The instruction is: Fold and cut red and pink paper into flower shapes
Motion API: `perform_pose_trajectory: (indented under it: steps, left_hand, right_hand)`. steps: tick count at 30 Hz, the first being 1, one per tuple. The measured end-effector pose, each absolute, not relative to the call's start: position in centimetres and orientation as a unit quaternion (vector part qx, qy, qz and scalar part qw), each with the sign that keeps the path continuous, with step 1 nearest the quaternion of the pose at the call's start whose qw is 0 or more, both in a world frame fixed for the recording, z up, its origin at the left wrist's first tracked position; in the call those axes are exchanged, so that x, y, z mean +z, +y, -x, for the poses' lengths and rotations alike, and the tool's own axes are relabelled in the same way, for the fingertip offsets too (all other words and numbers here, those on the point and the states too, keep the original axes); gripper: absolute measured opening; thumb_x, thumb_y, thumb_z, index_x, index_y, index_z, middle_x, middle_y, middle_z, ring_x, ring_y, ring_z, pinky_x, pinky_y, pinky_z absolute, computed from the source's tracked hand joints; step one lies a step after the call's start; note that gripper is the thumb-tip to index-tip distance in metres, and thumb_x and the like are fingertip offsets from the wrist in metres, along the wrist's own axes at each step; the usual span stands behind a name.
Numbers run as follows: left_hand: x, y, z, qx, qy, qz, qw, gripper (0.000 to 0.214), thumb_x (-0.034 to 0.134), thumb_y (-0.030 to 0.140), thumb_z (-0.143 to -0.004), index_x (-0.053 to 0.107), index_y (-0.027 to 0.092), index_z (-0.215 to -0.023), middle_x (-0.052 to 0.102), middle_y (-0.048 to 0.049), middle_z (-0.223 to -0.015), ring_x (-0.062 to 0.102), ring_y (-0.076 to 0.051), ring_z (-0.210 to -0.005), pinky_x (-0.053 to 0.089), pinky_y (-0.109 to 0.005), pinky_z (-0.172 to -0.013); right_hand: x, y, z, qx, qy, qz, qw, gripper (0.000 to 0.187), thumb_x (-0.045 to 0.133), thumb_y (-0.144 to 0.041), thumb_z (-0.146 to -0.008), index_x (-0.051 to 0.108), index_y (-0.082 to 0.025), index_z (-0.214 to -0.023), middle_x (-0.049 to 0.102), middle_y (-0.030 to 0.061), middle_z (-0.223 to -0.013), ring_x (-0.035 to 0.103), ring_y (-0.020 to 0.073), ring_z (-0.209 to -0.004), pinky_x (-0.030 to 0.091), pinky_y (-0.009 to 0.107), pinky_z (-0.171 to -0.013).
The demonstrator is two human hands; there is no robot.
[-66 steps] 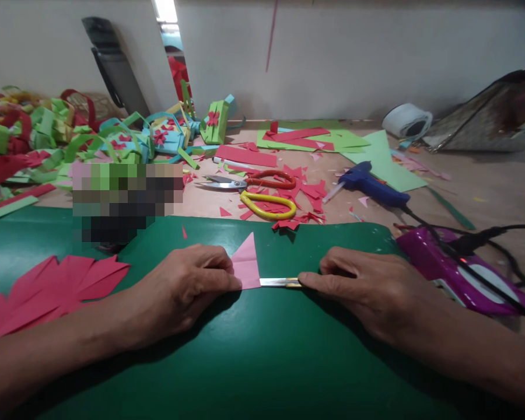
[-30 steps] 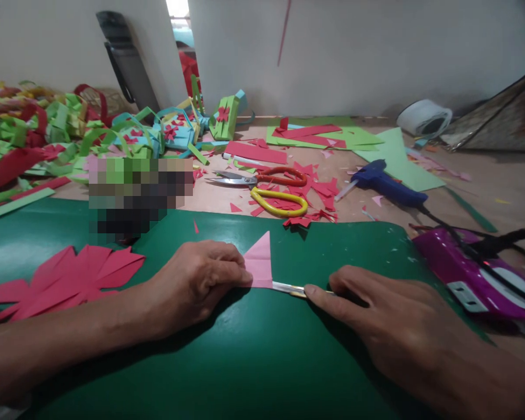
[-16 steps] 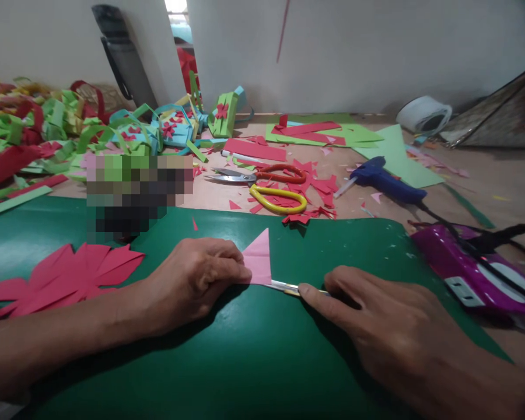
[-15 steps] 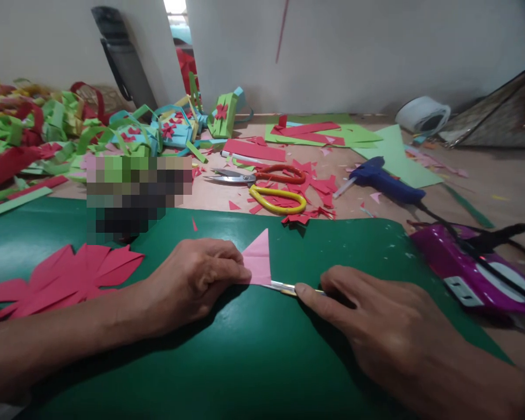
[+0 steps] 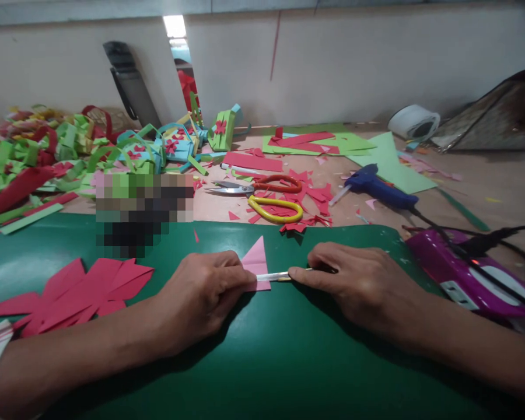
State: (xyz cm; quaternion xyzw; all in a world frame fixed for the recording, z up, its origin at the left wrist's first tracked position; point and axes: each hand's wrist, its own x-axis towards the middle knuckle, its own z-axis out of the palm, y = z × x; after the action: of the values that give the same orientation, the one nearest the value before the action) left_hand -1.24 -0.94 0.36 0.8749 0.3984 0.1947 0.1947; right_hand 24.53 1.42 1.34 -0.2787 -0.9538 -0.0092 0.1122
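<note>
A small folded piece of pink paper (image 5: 257, 256) lies on the green mat (image 5: 245, 361), its pointed tip facing away from me. My left hand (image 5: 214, 286) pinches the paper's left side between thumb and fingers. From the right, my right hand (image 5: 350, 280) grips a slim craft knife (image 5: 280, 276), index finger stretched along it. The knife's silver blade lies across the lower part of the paper and reaches close to my left fingertips. Part of the handle is hidden inside my right hand.
Scissors (image 5: 275, 198) lie among red scraps beyond the mat. A blue glue gun (image 5: 380, 186) and purple power strip (image 5: 476, 274) with cables sit at right. Red paper petals (image 5: 83, 294) rest beside my left forearm. Paper baskets (image 5: 221, 131) crowd the back left, near a dark bottle (image 5: 131, 81).
The knife has moved up and left, from beside the paper's lower right corner to lying across the paper. My left hand keeps its pinch. The camera view has tilted up slightly.
</note>
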Motion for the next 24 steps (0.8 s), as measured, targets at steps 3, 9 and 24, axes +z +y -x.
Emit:
perform_pose_trajectory:
  steps: [3,9,24]
  left_hand:
    - [0.9,-0.5,1.0,0.182,0.407,-0.872,0.204,0.021,0.047,0.024,-0.091,0.067,0.02,-0.098,0.057,-0.0022,-0.082,0.053,-0.011,-0.067,0.038,-0.022,-0.06]
    - [1.8,0.6,1.1,0.126,0.386,-0.899,0.166,0.021,0.05,0.028,-0.09,0.067,0.027,-0.1,0.055,-0.0027,-0.091,0.053,-0.012,-0.072,0.036,-0.022,-0.06]
    - [2.2,0.6,0.9,0.082,0.379,-0.905,0.175,0.023,0.046,0.026,-0.091,0.062,0.016,-0.077,0.043,0.0024,-0.065,0.041,-0.009,-0.055,0.028,-0.021,-0.051]
  right_hand:
    - [1.2,1.6,-24.7,-0.016,-0.954,0.277,0.114,0.039,0.035,-0.008,-0.091,0.065,-0.025,-0.108,0.057,0.0053,-0.075,0.052,0.0172,-0.061,0.03,0.027,-0.052]
    - [1.3,1.4,-24.9,-0.029,-0.956,0.276,0.099,0.041,0.034,-0.006,-0.091,0.063,-0.026,-0.111,0.055,0.0047,-0.076,0.05,0.0162,-0.06,0.029,0.026,-0.052]
    - [1.8,1.0,-25.0,0.029,-0.95,0.295,0.098,0.037,0.04,-0.01,-0.092,0.066,-0.028,-0.111,0.054,0.0026,-0.071,0.049,0.0151,-0.058,0.03,0.026,-0.053]
